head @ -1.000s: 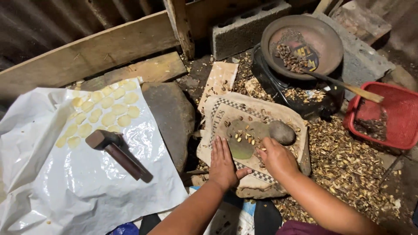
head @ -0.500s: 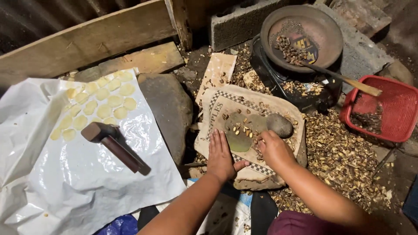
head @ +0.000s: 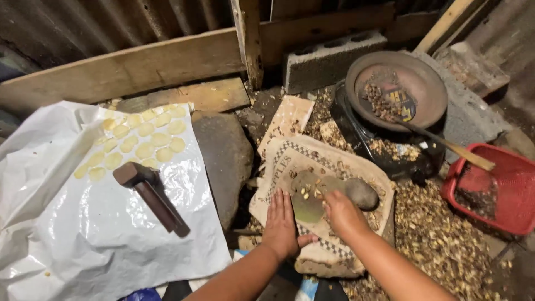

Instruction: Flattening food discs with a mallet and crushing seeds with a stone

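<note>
Head view, looking down on a dirt floor. The left hand [head: 281, 223] lay flat, fingers extended and together, palm down on the printed sack cloth [head: 290, 167] that covered a stone slab; it gripped nothing. The right hand [head: 343, 212], at 3 o'clock of the left and just beside it, was loosely curled with fingertips on the flat green pad [head: 308, 200] between the two hands; whether it pinched anything could not be told. Small pale kernels [head: 307, 191] were scattered on the pad at 12 o'clock of the hands, and a rounded grey stone [head: 362, 192] rested touching the pad at 2 o'clock of the right hand. Farther out at 1 o'clock stood a round metal pan [head: 429, 83] holding nuts, with a wooden stick [head: 451, 147] leaning from it; a red basket [head: 501, 189] sat at 3 o'clock. At 9 o'clock, well apart, a white plastic sheet [head: 83, 234] carried rows of pale yellow discs [head: 139, 142] and a brown hammer-shaped tool [head: 150, 195]. Broken shells [head: 440, 239] littered the floor at 4 o'clock.
</note>
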